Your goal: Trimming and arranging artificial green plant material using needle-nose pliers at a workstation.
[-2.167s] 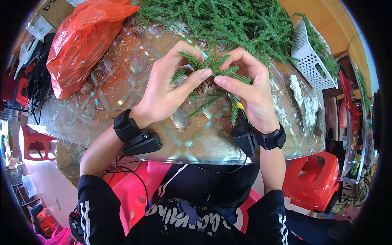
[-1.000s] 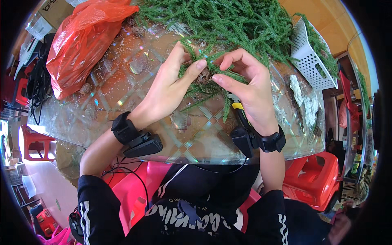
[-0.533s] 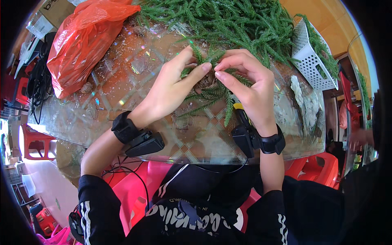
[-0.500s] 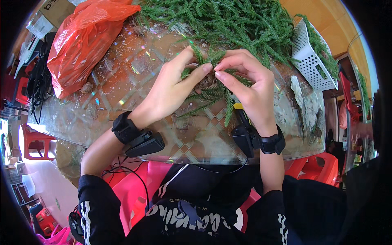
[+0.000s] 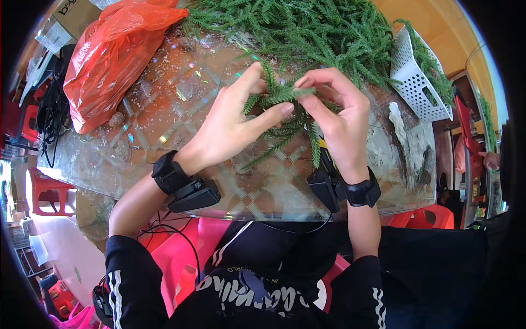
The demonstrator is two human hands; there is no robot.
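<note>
Left hand: the left hand (image 5: 233, 129) rests over the middle of the table, thumb and forefinger closed lightly on the green sprig bundle (image 5: 282, 118), steadying it from the person's left.
Right hand: the right hand (image 5: 339, 118) meets it from the other side, fingertips (image 5: 307, 93) pinched on the upper stems; the two-sided grip appears to keep the short sprigs gathered as one bunch.
Sprig bundle: held just above the glass, near the table's centre, loose tips fanning downward between the two palms.
Wrist units: a black strap with a small black unit (image 5: 189, 192) sits on the left wrist and another (image 5: 329, 189) on the right, both hanging near the table's near edge.
Table: the glass-topped table (image 5: 164, 137) shows a tiled pattern beneath; bare glass lies to the left of the hands, giving room to move that way.
Supply heap: a large pile of green sprigs (image 5: 307, 30) lies along the far edge, just beyond the hands, probably placed for easy reach.
Left margin: an orange plastic bag (image 5: 112, 57) occupies the far left corner.
Right margin: a white perforated basket (image 5: 419, 82) holding more sprigs stands near the right edge, narrowing the room there.
</note>
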